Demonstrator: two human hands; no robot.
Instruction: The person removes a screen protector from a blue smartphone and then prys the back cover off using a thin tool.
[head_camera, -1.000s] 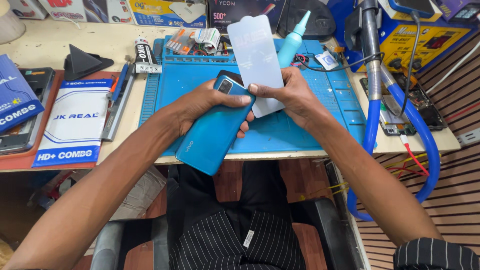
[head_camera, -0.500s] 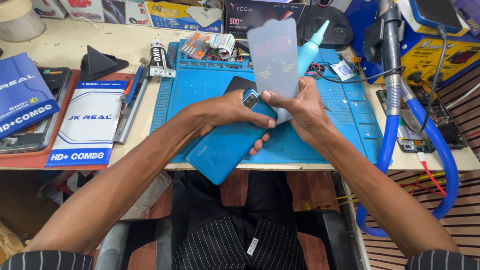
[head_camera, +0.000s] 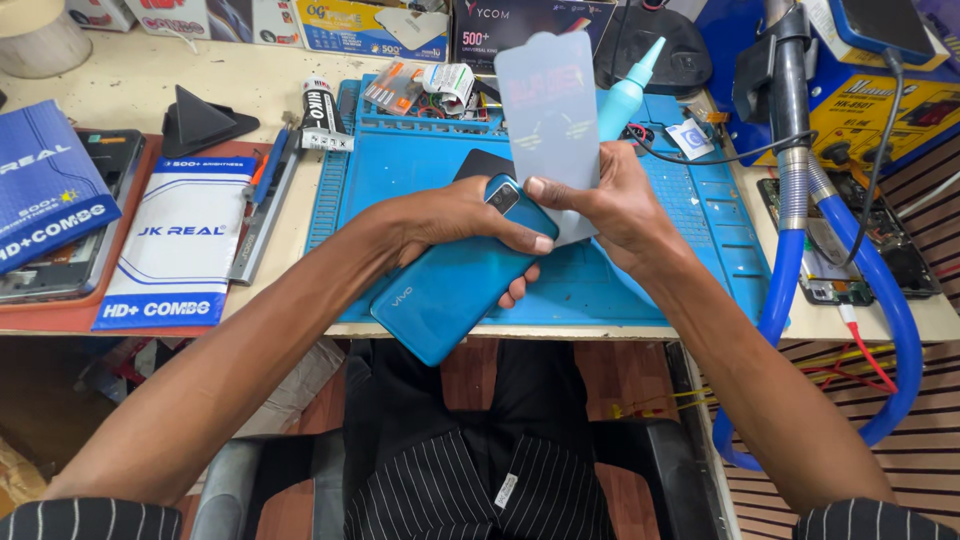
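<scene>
My left hand (head_camera: 455, 215) wraps tight around the blue phone (head_camera: 455, 285), back up, over the blue mat (head_camera: 700, 230), and my right hand (head_camera: 610, 200) pinches the clear screen sheet (head_camera: 548, 110) standing up beside it.

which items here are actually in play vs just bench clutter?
In hand:
left hand grips the teal phone, back up
right hand holds the clear screen protector upright

Lying about:
glue bottle
black wedge stand
white flat box
blue hose
blue work mat
</scene>
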